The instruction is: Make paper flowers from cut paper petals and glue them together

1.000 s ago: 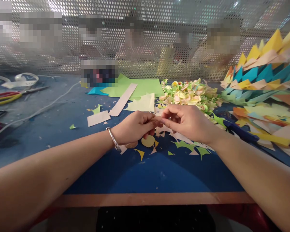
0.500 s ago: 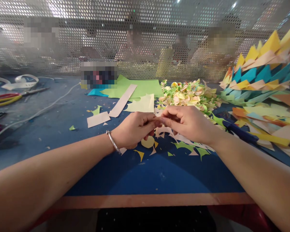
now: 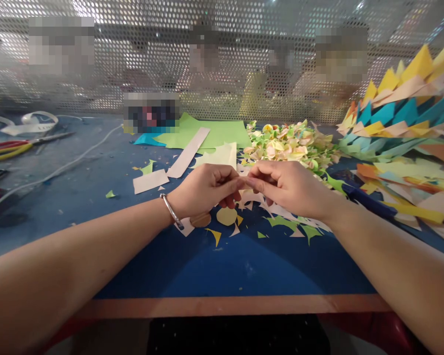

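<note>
Paper piece (image 3: 246,180), pinched between fingertips (image 3: 239,183), direction and long axis hidden

The left forearm (image 3: 122,246) and right forearm (image 3: 387,271) are extended forward and angled inward, while the left grip (image 3: 210,186) and right grip (image 3: 290,188) are held nearly tip to tip, each thumb pinched toward the forefinger, other fingers curled.

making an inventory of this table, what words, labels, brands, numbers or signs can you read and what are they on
"LO": on the white ribbon at the far left of the table; whatever follows these letters is too blurred to read, and even these two are faint.
Dark mark on the same ribbon's upper loop: too blurred to read.
Pixelated item at the back: masked, unreadable.
No other readable text shows.
</note>
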Tool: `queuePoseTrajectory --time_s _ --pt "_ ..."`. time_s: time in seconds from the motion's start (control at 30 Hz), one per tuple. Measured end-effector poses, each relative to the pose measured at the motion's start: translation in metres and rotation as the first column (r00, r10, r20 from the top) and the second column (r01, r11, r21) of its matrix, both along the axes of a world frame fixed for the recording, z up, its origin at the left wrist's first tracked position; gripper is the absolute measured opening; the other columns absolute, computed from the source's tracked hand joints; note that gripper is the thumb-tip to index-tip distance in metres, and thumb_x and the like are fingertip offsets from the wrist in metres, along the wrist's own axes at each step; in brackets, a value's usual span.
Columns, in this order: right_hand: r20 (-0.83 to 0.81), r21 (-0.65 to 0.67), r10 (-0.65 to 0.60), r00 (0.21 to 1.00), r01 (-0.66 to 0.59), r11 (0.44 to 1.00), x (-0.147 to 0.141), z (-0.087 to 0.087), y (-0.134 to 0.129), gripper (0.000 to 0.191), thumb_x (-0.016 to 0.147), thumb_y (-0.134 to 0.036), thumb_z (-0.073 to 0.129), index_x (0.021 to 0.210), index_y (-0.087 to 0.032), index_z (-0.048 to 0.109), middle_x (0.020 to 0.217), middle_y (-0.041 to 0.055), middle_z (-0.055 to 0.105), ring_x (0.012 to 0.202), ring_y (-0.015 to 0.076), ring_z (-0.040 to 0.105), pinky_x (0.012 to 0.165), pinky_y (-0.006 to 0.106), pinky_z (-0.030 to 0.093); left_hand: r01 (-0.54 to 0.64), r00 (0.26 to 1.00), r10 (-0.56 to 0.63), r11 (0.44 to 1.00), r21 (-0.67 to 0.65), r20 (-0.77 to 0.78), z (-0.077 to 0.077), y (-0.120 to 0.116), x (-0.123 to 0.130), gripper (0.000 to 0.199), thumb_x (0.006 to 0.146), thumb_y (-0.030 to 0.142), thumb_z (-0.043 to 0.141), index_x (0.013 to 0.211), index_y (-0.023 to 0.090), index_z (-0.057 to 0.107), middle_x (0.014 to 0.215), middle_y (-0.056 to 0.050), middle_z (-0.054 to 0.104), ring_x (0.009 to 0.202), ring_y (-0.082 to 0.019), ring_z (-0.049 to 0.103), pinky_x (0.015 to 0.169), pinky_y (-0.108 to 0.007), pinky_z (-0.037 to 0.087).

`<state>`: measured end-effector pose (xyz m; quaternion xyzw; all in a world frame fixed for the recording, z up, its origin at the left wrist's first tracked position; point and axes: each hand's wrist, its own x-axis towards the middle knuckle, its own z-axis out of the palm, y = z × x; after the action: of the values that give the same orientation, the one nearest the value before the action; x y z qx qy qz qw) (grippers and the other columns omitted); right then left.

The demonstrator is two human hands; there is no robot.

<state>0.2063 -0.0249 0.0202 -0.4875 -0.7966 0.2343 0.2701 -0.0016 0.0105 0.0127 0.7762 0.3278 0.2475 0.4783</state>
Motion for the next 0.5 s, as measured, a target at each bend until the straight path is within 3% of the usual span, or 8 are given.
queuePoseTrajectory --time_s 0.2,0.5 --pt "-0.029 -0.003 0.003 1.000 -0.003 1.000 -0.002 0.003 -0.002 0.029 0.096 -0.045 0.058 0.084 -0.019 0.061 0.064 -0.0018 0.056 0.053 0.0091 0.048 0.051 0.025 0.034 -0.060 0.994 0.077 0.977 0.204 -0.074 0.004 -0.005 0.000 0.023 0.093 0.031 0.057 0.075 0.016 0.059 0.067 -0.003 0.071 0.055 -0.008 0.066 0.053 -0.017 0.050" --pt "-0.063 0.063 -0.002 0.998 0.006 0.998 -0.006 0.004 -0.005 0.013 0.089 -0.028 0.062 0.081 -0.018 0.062 0.061 -0.0033 0.051 0.054 0.0091 0.044 0.051 0.025 0.034 -0.096 0.995 0.091 0.984 0.152 0.038 0.003 -0.012 0.006 0.022 0.093 0.027 0.056 0.073 0.017 0.055 0.068 -0.002 0.069 0.053 -0.006 0.063 0.051 -0.016 0.048"
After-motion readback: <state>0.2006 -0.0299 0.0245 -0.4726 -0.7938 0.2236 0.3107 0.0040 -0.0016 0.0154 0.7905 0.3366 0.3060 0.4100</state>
